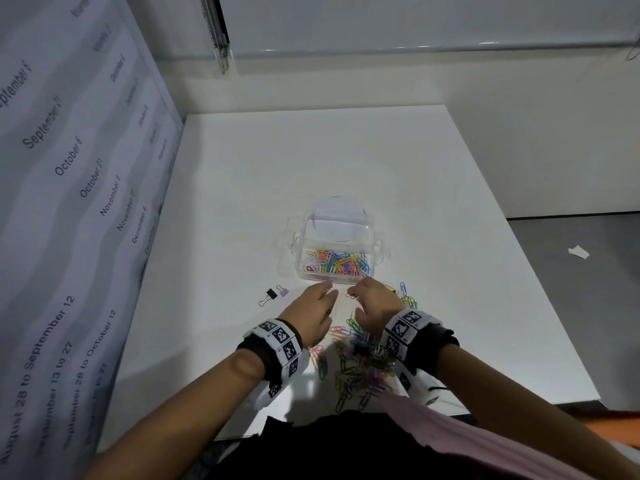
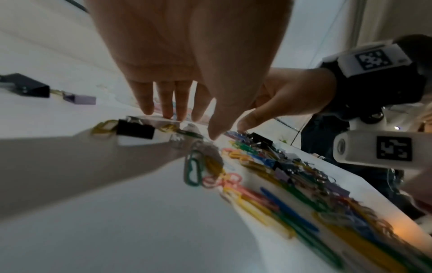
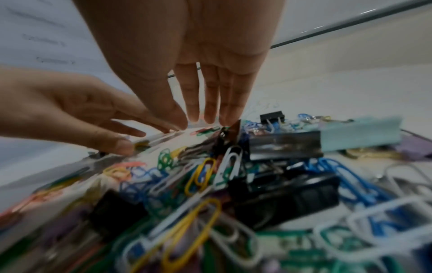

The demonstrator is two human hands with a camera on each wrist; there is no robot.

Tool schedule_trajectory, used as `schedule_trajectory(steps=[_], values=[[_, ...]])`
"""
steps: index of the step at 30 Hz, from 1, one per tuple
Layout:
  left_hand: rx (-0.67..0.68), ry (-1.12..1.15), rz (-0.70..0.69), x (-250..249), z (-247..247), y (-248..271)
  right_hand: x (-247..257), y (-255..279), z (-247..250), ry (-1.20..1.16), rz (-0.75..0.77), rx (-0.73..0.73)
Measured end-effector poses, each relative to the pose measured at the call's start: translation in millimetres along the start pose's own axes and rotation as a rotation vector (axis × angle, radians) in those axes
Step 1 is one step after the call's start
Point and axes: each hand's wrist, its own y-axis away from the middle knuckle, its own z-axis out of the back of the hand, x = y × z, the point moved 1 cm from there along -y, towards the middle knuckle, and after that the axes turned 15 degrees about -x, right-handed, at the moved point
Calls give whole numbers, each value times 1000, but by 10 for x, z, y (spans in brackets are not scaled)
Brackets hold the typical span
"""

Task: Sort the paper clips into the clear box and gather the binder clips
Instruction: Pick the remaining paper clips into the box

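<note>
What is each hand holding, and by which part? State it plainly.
Left hand: nothing, fingers straight over the table. Right hand: fingers reach down at the paper clips; no grip on anything shows.

Right hand (image 3: 187, 55) reaching down from above, fingers (image 3: 194, 103) straight and close together, tips just over heaped paper clips (image 3: 201, 175) and binder clips (image 3: 285, 146). Left hand (image 3: 70, 112) alongside, fingers extended, tips near the table (image 3: 46, 158) beside the heap.

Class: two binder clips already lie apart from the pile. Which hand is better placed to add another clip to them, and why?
Left. The left hand hovers open beside the black binder clip and purple binder clip; the right hand is farther, over the mixed pile.
</note>
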Motion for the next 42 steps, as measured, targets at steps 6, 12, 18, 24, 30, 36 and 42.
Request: schedule_trajectory(steps=[6,12,18,24,30,36,42], values=[[-7,-42,-18,-9,-62,93,98,58,-192,74,91,87],[-34,113,65,1,-13,177,71,48,-115,23,113,79],[78,39,110,25,-12,245,-24,45,-46,151,75,-11],[59,85,173,-4,-24,226,126,139,-147,103,129,81],[45,112,235,-26,8,207,175,146,-181,52,225,134],[80,91,234,-30,-5,264,175,139,-149,152,164,142],[57,88,257,-75,-36,241,240,90,-189,141,130,224]])
